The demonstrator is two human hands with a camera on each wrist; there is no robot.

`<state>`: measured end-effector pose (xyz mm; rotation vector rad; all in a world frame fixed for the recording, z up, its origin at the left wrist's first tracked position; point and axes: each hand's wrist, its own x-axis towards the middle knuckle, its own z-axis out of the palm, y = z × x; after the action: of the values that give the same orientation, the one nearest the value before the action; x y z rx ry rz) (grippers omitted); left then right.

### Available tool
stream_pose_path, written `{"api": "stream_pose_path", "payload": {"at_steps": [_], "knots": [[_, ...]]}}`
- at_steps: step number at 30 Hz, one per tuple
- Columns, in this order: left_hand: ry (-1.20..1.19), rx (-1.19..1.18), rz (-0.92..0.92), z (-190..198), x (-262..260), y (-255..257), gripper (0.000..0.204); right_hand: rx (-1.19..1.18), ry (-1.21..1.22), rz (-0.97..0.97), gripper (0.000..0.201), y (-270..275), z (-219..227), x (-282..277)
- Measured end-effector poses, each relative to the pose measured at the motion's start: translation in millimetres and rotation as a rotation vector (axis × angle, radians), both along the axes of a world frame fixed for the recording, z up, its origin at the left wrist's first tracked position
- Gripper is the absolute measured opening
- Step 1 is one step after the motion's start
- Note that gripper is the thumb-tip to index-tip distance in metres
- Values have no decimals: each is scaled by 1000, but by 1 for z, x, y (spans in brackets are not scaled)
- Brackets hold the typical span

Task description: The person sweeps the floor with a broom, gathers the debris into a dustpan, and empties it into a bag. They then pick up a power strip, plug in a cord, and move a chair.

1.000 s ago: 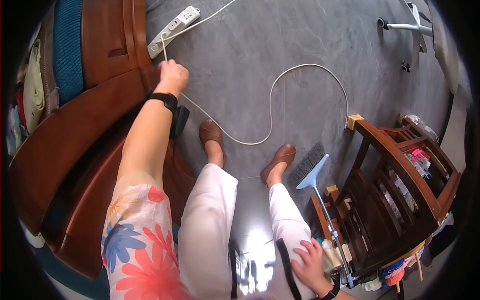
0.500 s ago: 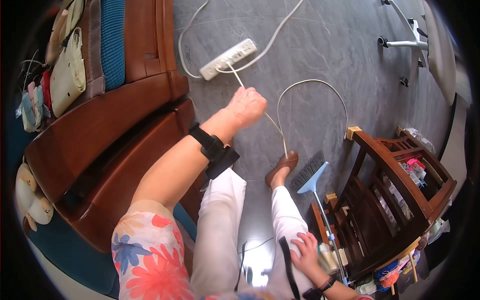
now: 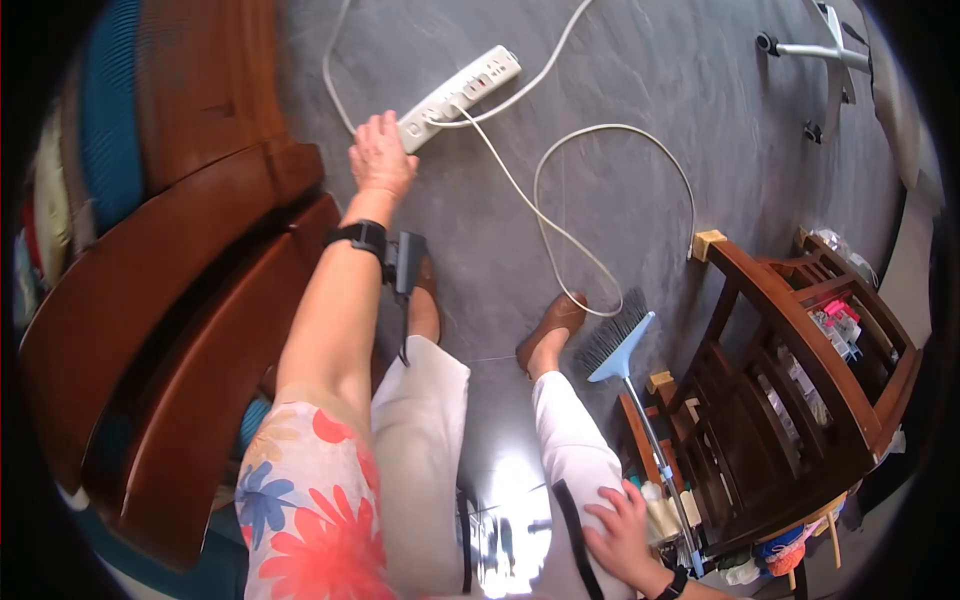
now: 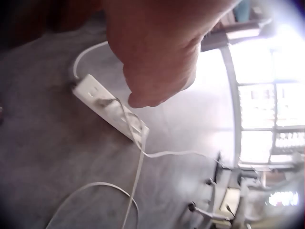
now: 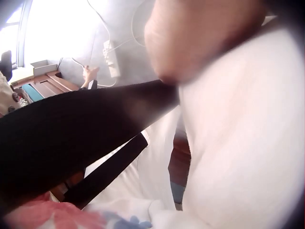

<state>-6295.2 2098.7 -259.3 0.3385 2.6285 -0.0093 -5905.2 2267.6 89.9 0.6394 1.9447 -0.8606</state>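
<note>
In the head view the left hand (image 3: 383,158) is beside the near end of a white power strip (image 3: 462,94) on the floor, fingers extended; whether they touch the strip I cannot tell. A white cord (image 3: 510,178) runs from a plug in the strip and loops over the floor. The left wrist view shows the strip (image 4: 112,109) beyond the hand (image 4: 155,52), whose fingers are mostly hidden. The right hand (image 3: 622,535) rests on the white trouser leg, fingers spread. The right wrist view has the right hand (image 5: 198,38) blurred, close to the lens.
A dark wooden bench (image 3: 165,235) stands at the left. At the right are a blue broom (image 3: 622,350) and a wooden rack (image 3: 800,345) holding small items. Brown shoes (image 3: 556,325) are on the grey floor (image 3: 450,220). A wheeled chair base (image 3: 815,50) stands at the upper right.
The left hand held the cord half a second ago; it has let go and moved left to the strip's end. The strip and cord have shifted since one second ago. The right hand stays on the leg.
</note>
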Motion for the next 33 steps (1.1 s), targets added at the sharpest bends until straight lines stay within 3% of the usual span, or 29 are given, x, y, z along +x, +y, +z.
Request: {"api": "stream_pose_path", "payload": {"at_steps": [2, 3, 5, 8, 9, 10, 13, 15, 18, 20, 22, 25, 29, 33], "knots": [[18, 12, -37, -29, -4, 2, 82, -131, 5, -62, 29, 20, -20, 5], [27, 29, -59, -44, -6, 2, 82, -66, 82, -245, 32, 29, -40, 4], [40, 44, -89, -68, -10, 3, 80, 27, 363, -157, 39, 58, -92, -33], [36, -38, -60, -75, -11, 16, 76, 126, 582, -65, 59, 91, -184, -99], [90, 31, -58, -85, -10, 13, 66, 151, 659, -33, 64, 99, -221, -117], [95, 23, -64, -88, -7, 12, 66, 190, 665, 16, 73, 108, -259, -132], [129, 130, -83, -77, -2, 16, 46, 267, 525, -104, 84, 120, -344, -166], [125, 196, -101, -60, 3, 18, 45, 245, 528, -171, 87, 120, -362, -193], [55, 326, -89, -10, 9, 19, 43, 281, 587, -192, 84, 114, -353, -226], [34, 358, -137, 32, 16, 25, 40, -185, 519, -417, 76, 120, -350, -231], [55, 446, -170, 77, 22, 31, 38, -402, 434, -511, 54, 115, -319, -227], [111, 598, -164, 157, 26, 46, 37, -132, 436, -284, 31, 125, -255, -205], [139, 694, -184, 278, 18, 64, 40, 80, 507, -385, 28, 173, -159, -181], [147, 744, -247, 381, 4, 75, 41, 161, 741, -439, 23, 230, -41, -207]]}}
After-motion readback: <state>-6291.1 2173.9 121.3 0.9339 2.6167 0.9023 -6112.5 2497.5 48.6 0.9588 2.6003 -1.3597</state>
